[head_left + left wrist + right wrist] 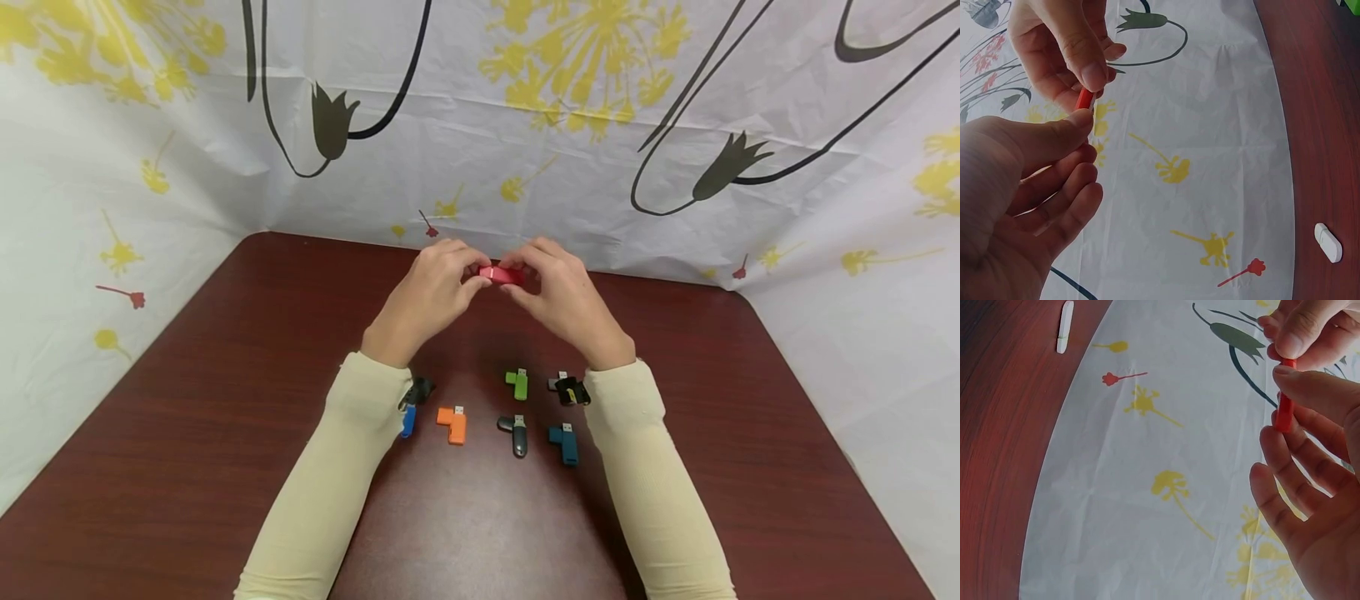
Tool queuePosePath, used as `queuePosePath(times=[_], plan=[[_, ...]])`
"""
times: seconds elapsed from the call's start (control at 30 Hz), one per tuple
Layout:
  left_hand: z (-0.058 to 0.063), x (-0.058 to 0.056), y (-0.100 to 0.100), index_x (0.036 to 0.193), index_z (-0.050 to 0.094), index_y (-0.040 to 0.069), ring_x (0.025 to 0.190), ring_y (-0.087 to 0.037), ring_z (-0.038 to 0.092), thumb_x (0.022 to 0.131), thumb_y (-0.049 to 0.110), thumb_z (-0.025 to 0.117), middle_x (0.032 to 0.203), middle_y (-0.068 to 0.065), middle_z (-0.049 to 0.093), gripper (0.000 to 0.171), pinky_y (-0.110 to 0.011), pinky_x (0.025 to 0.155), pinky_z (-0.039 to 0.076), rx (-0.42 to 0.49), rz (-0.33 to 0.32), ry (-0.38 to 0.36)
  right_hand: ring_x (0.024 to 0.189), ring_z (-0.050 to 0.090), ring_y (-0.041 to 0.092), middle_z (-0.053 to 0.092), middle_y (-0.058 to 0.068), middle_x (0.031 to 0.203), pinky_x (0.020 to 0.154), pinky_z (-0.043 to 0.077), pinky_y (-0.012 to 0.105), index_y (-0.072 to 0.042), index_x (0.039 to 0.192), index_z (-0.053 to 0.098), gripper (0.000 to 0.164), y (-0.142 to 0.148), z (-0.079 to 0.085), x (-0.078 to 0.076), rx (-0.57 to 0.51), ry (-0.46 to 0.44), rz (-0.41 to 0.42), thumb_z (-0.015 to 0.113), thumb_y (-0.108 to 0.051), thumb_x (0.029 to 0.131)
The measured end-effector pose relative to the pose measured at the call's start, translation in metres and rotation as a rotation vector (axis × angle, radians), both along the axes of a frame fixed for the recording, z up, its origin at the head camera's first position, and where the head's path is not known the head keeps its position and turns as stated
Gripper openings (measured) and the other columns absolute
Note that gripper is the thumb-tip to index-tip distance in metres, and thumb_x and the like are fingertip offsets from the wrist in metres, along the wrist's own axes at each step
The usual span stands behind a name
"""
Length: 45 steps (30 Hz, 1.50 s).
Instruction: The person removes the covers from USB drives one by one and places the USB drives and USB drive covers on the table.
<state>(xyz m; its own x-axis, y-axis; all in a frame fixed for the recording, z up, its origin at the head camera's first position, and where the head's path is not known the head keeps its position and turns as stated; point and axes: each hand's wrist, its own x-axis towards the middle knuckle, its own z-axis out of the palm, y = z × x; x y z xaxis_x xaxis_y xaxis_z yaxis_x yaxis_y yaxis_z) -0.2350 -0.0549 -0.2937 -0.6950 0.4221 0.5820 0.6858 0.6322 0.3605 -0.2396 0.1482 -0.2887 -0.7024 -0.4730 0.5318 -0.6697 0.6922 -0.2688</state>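
Note:
A red USB stick (pixel 505 275) is held up above the far part of the table, between both hands. My left hand (pixel 437 290) pinches its left end with thumb and fingers. At the other end, the thumb and fingers of my right hand (pixel 561 293) pinch it. In the right wrist view the red stick (pixel 1284 412) shows a narrow side, partly covered by the fingertips. Only a short piece of the red stick (pixel 1084 99) shows in the left wrist view.
Below the hands lie a green USB stick (pixel 521 384), an orange one (pixel 456 427), a dark grey one (pixel 519 439), a teal one (pixel 569 447) and a blue one (pixel 408 422) partly behind the left sleeve. A white USB stick (pixel 1329 243) lies on the table (pixel 187 375).

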Motion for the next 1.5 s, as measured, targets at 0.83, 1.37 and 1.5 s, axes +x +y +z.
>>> queuePosePath(times=[0.83,1.37,1.5], plan=[[0.002,-0.001,0.005,0.106,0.075,0.002,0.087,-0.021,0.061,0.086,0.020,0.072,0.098,-0.012,0.074,0.028,-0.034,0.078,0.058,-0.043,-0.041,0.010,0.083,0.059,0.014,0.067,0.004,0.099,0.073,0.058,0.044,-0.012,0.103,0.073,0.024,0.013,0.002,-0.004,-0.005,-0.018,0.049,0.076,-0.021,0.082],[0.003,-0.001,0.003,0.106,0.075,0.003,0.084,-0.017,0.061,0.085,0.021,0.073,0.097,-0.011,0.074,0.028,-0.032,0.074,0.058,-0.026,-0.033,-0.015,0.081,0.056,0.011,0.066,0.003,0.097,0.071,0.054,0.036,-0.013,0.104,0.072,0.023,0.013,0.003,-0.004,0.007,-0.030,0.056,0.076,-0.022,0.083],[0.003,-0.001,0.004,0.107,0.075,0.003,0.085,-0.018,0.061,0.085,0.021,0.073,0.098,-0.011,0.074,0.029,-0.032,0.075,0.058,-0.031,-0.036,-0.017,0.081,0.056,0.012,0.066,0.004,0.098,0.071,0.054,0.036,-0.013,0.104,0.072,0.024,0.014,0.004,-0.004,0.007,-0.037,0.058,0.076,-0.021,0.083]])
